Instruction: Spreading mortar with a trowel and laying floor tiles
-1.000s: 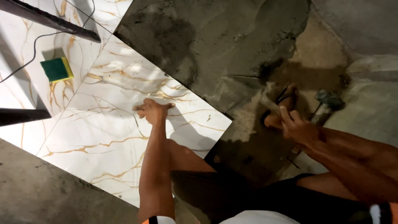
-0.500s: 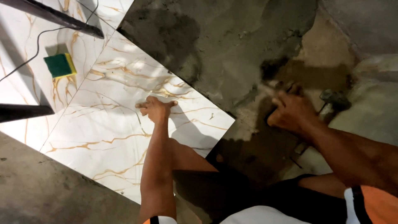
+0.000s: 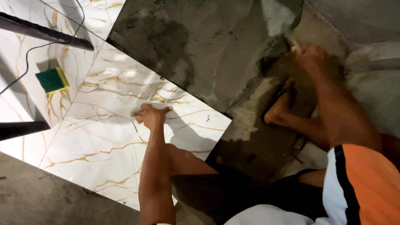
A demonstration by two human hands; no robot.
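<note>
Grey wet mortar point(image 3: 200, 54) covers the floor beside a white marble-patterned tile point(image 3: 104, 137) with gold veins. On that tile the left hand point(image 3: 150, 116) presses flat, fingers spread, holding nothing. Well apart, the right hand point(image 3: 312, 56) reaches over the mortar, too blurred to tell its grip; a green-and-yellow sponge point(image 3: 52, 80) lies on a neighbouring tile.

no packages, labels, signs or screens visible
</note>
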